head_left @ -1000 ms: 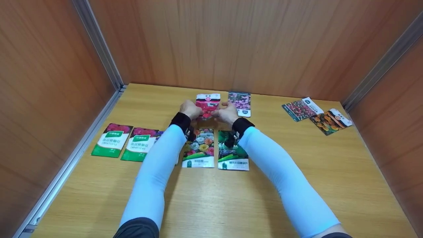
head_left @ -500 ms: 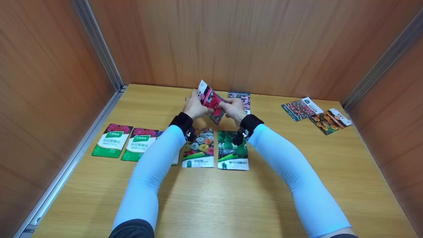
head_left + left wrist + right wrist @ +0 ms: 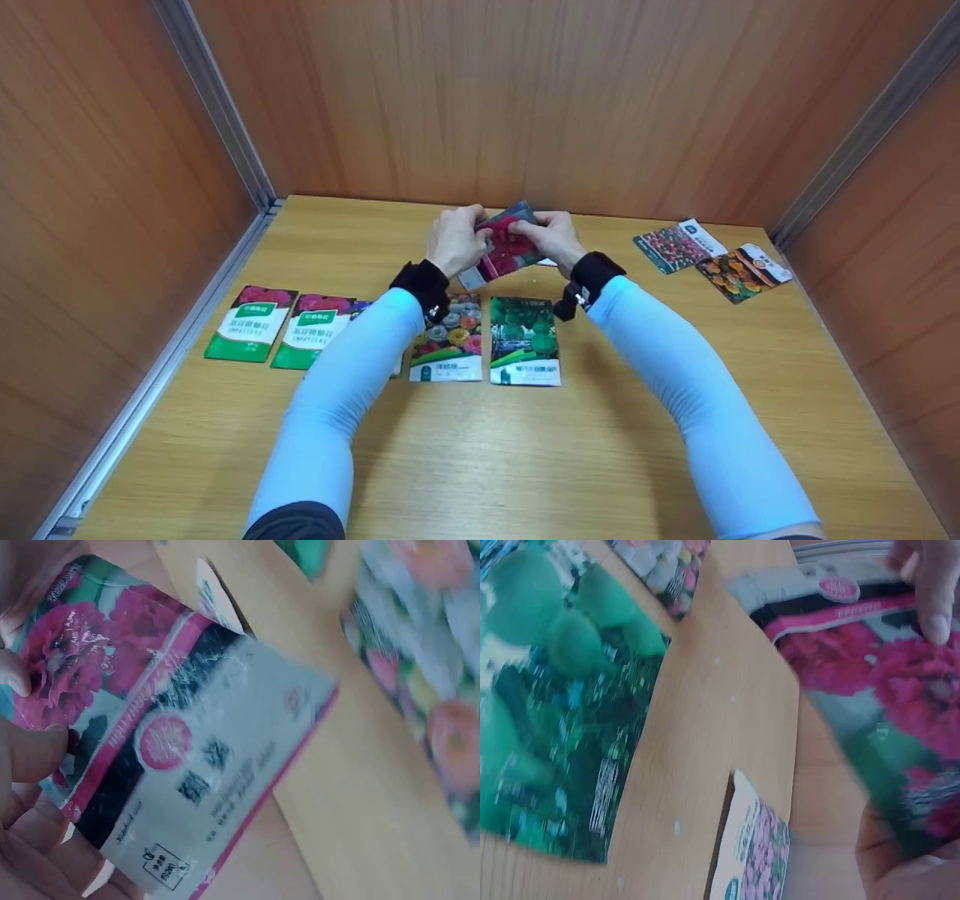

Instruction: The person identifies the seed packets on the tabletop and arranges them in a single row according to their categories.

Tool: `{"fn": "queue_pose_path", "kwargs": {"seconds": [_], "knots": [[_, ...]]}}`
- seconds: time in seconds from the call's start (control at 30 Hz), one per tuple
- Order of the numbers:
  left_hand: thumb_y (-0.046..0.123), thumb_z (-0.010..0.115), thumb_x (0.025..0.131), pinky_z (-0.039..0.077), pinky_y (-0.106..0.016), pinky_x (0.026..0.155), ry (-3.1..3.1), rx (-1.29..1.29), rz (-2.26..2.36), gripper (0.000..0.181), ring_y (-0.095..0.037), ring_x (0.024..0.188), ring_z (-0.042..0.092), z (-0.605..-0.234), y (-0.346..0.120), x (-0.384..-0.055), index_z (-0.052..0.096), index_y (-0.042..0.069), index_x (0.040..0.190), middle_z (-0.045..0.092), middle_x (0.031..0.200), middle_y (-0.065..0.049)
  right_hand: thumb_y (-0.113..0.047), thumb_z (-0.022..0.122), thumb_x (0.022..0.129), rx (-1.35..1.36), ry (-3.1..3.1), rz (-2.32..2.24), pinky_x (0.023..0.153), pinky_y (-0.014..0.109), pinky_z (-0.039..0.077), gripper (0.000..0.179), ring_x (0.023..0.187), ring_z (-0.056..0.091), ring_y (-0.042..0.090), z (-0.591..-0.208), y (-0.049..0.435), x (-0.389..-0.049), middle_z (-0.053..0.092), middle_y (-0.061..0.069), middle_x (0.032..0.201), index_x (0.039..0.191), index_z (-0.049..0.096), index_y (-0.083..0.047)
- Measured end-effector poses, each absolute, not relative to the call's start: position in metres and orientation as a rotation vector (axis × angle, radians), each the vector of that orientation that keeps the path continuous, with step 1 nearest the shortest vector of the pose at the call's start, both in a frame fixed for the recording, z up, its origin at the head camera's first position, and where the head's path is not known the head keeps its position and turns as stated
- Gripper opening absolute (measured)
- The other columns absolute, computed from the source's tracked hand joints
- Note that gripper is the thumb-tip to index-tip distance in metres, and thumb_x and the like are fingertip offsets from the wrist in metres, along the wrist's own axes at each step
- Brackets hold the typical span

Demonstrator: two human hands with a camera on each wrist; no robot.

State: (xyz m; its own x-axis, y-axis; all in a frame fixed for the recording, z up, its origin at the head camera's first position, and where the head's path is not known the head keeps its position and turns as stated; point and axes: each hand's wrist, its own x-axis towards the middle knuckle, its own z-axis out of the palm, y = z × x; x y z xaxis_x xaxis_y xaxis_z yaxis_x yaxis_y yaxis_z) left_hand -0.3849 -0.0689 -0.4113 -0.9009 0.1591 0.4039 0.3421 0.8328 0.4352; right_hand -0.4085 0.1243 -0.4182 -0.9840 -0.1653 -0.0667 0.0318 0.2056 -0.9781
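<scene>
Both hands hold one seed packet (image 3: 504, 251) with pink flowers and a white end, lifted over the back of the table. It slants, its white end pointing down and left in the head view. My left hand (image 3: 456, 241) pinches the packet's left side, thumb on the front. My right hand (image 3: 555, 238) grips the other side with its thumb across the flower picture. Another seed packet with small pink flowers (image 3: 761, 851) lies close beneath, mostly hidden in the head view. Nearer me lie a packet of mixed roses-like blooms (image 3: 450, 341) and a green packet (image 3: 525, 341).
Two matching green-and-white seed packets (image 3: 250, 324) lie at left, a further one partly hidden under the left sleeve. At far right, a pink-flower packet (image 3: 675, 246) touches an orange-flower packet (image 3: 739, 274). Wooden panels (image 3: 480, 97) enclose the table (image 3: 480, 457) on three sides.
The pink-flower packet has been lifted off the table and turned anticlockwise, its white end swinging from the far side to the near left. Both hands have shifted right with it.
</scene>
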Motion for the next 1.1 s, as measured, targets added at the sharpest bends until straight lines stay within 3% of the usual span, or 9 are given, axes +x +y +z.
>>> {"fn": "queue_pose_path", "kwargs": {"seconds": [0.2,0.47,0.7,0.93,1.1], "knots": [[0.026,0.06,0.083,0.042,-0.03,0.058,-2.61,-0.258,-1.054,0.013,-0.013,0.068,0.053,-0.415,-0.066,-0.38,0.057,0.019,0.094,0.06,0.081,0.004,-0.043,0.072,0.07,-0.09,2.247,-1.979,0.065,0.038,0.049,0.041,0.075,0.06,0.028,-0.422,0.149,-0.406,0.066,0.012,0.089,0.093,0.067,-0.009],[0.026,0.055,0.087,0.038,-0.029,0.061,-2.643,-0.161,-1.31,0.018,-0.014,0.071,0.05,-0.421,-0.054,-0.377,0.051,0.015,0.101,0.054,0.079,0.001,-0.033,0.073,0.072,0.018,1.992,-1.947,0.077,0.04,0.047,0.04,0.087,0.062,0.029,-0.436,0.164,-0.395,0.064,0.012,0.101,0.103,0.065,-0.01],[0.026,0.057,0.086,0.042,-0.029,0.055,-2.733,-0.261,-1.457,0.019,-0.016,0.068,0.052,-0.428,-0.039,-0.366,0.052,0.013,0.099,0.055,0.078,-0.004,-0.026,0.07,0.076,-0.037,1.97,-1.832,0.084,0.045,0.043,0.036,0.092,0.06,0.03,-0.44,0.177,-0.375,0.062,0.014,0.105,0.107,0.064,-0.01],[0.029,0.057,0.086,0.049,-0.04,0.049,-2.856,-0.338,-1.67,0.019,-0.028,0.059,0.06,-0.434,-0.037,-0.352,0.05,0.015,0.098,0.061,0.077,-0.009,-0.025,0.07,0.076,-0.053,2.078,-1.735,0.076,0.038,0.048,0.035,0.091,0.06,0.029,-0.443,0.203,-0.361,0.063,0.012,0.101,0.107,0.064,-0.01],[0.031,0.057,0.086,0.047,-0.035,0.049,-2.908,-0.42,-1.481,0.019,-0.024,0.062,0.06,-0.441,-0.046,-0.352,0.055,0.016,0.096,0.063,0.077,-0.004,-0.025,0.07,0.076,-0.02,2.096,-1.667,0.077,0.038,0.048,0.039,0.092,0.06,0.028,-0.449,0.224,-0.353,0.063,0.012,0.103,0.11,0.062,-0.009]]}}
